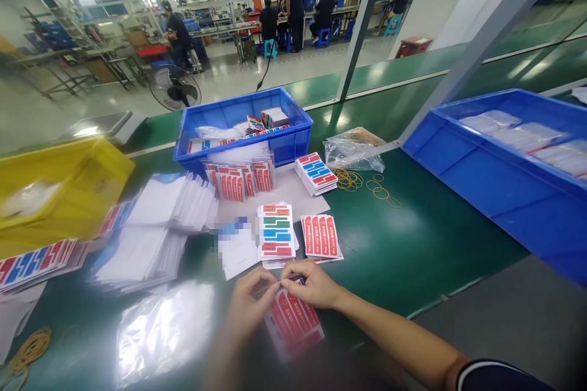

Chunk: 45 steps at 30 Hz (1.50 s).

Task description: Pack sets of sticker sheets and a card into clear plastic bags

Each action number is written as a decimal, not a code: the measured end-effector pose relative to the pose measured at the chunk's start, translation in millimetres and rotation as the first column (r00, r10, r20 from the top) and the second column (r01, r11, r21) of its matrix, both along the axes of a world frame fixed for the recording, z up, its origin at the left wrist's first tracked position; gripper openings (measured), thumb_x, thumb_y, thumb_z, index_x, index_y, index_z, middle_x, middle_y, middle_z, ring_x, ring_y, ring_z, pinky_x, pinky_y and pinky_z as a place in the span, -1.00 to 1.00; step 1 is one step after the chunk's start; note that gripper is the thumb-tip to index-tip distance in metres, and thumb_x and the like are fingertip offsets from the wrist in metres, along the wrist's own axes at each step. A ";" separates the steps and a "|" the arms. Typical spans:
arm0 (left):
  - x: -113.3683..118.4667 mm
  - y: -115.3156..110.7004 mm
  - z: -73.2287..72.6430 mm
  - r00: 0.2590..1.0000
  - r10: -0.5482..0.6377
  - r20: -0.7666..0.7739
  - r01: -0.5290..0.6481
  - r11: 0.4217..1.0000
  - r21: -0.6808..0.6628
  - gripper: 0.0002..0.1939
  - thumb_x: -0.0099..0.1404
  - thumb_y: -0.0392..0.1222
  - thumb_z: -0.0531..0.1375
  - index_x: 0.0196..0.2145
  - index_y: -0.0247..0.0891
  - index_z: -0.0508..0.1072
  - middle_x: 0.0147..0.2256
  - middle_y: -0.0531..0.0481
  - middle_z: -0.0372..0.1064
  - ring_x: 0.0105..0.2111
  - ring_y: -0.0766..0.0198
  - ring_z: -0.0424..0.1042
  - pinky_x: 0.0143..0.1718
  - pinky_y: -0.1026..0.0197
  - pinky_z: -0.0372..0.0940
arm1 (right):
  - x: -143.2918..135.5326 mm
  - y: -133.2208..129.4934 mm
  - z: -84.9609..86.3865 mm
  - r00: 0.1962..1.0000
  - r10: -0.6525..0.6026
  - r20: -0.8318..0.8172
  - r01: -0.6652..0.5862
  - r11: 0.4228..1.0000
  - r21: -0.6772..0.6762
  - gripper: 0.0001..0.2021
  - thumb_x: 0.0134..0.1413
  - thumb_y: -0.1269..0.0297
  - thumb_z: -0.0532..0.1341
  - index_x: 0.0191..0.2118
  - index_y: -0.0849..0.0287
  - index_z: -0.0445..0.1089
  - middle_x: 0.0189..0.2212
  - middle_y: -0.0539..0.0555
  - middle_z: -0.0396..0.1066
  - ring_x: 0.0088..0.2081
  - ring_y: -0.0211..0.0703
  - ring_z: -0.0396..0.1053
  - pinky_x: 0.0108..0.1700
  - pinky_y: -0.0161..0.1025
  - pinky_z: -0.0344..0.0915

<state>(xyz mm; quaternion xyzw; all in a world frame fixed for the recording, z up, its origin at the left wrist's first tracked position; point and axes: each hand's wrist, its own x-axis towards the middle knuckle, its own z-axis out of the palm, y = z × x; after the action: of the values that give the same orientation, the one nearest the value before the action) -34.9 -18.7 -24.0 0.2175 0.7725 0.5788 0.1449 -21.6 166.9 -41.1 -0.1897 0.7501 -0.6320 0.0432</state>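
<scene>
Both of my hands pinch the top edge of a clear plastic bag (pixel 293 345) with a red-and-white label sheet (pixel 298 317) inside. My left hand (pixel 250 299) has thumb and forefinger closed on its upper left edge, and my right hand (pixel 312 284) grips right beside it, the fingertips nearly touching. The bag hangs tilted toward me over the green table. Just beyond my hands lie a stack of multicoloured label sheets (pixel 276 232) and a stack of red label sheets (pixel 320 237). A shiny pile of clear plastic bags (pixel 162 333) lies to the left.
White folded paper stacks (pixel 142 250) stand at left beside a yellow bin (pixel 101 177). Blue bins (pixel 243 156) stand behind and at right (pixel 477 177). Rubber bands (pixel 348 180) lie near another label stack (pixel 316 172). Several people work in the background.
</scene>
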 end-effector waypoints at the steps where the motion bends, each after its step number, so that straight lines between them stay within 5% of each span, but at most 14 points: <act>1: -0.1 -0.6 -0.1 1.000 0.006 0.005 -0.006 1.000 -0.004 -0.78 0.28 -0.14 0.11 -0.41 -0.37 0.35 -0.39 -0.06 0.31 -0.36 0.33 0.32 -0.30 0.32 0.20 | -0.1 -0.1 -0.2 1.000 -0.008 -0.003 0.008 1.000 -0.004 -0.87 0.06 0.38 0.11 -0.44 0.31 0.32 -0.51 0.02 0.31 -0.45 -0.35 0.24 -0.36 -0.41 0.17; 14: -6.3 -19.1 -10.0 0.989 0.137 0.052 -0.136 0.990 -0.026 -0.72 0.29 -0.05 0.12 -0.39 -0.37 0.35 -0.39 -0.07 0.30 -0.39 0.33 0.31 -0.38 0.35 0.22 | -6.2 13.3 1.3 0.993 -0.093 0.067 0.092 0.996 0.015 -0.86 0.08 0.29 0.13 -0.35 0.30 0.27 -0.41 0.06 0.27 -0.42 -0.33 0.21 -0.41 -0.40 0.17; 22: -5.4 -19.8 -1.9 0.993 0.117 0.003 -0.117 0.991 -0.065 -0.69 0.32 -0.04 0.08 -0.41 -0.37 0.33 -0.42 -0.06 0.30 -0.41 0.33 0.30 -0.40 0.33 0.19 | -6.0 15.0 3.3 0.992 -0.123 -0.006 0.124 0.992 0.019 -0.85 0.08 0.33 0.13 -0.43 0.31 0.30 -0.51 0.04 0.29 -0.49 -0.36 0.19 -0.44 -0.41 0.12; 31: -9.5 -23.8 -2.7 0.985 0.168 0.034 -0.168 0.986 -0.005 -0.70 0.28 -0.03 0.12 -0.41 -0.37 0.32 -0.41 -0.06 0.28 -0.37 0.31 0.30 -0.35 0.31 0.21 | -7.6 13.3 0.1 0.986 -0.131 0.104 0.139 0.987 -0.082 -0.80 0.13 0.23 0.13 -0.39 0.30 0.28 -0.45 0.08 0.25 -0.43 -0.30 0.19 -0.40 -0.36 0.15; 45: -7.6 -27.0 -0.4 0.988 0.112 -0.110 -0.120 0.990 -0.075 -0.75 0.32 -0.11 0.07 -0.40 -0.35 0.30 -0.42 -0.03 0.28 -0.39 0.34 0.29 -0.37 0.32 0.19 | -6.1 14.2 4.0 0.993 -0.117 0.007 0.117 0.993 -0.015 -0.84 0.12 0.29 0.12 -0.37 0.30 0.31 -0.44 0.07 0.32 -0.42 -0.30 0.25 -0.38 -0.37 0.18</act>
<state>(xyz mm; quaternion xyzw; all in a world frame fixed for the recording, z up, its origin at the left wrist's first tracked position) -42.6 -45.8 -24.4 0.1963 0.8135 0.5418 0.0786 -27.8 181.1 -37.1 -0.1438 0.7551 -0.6396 0.0067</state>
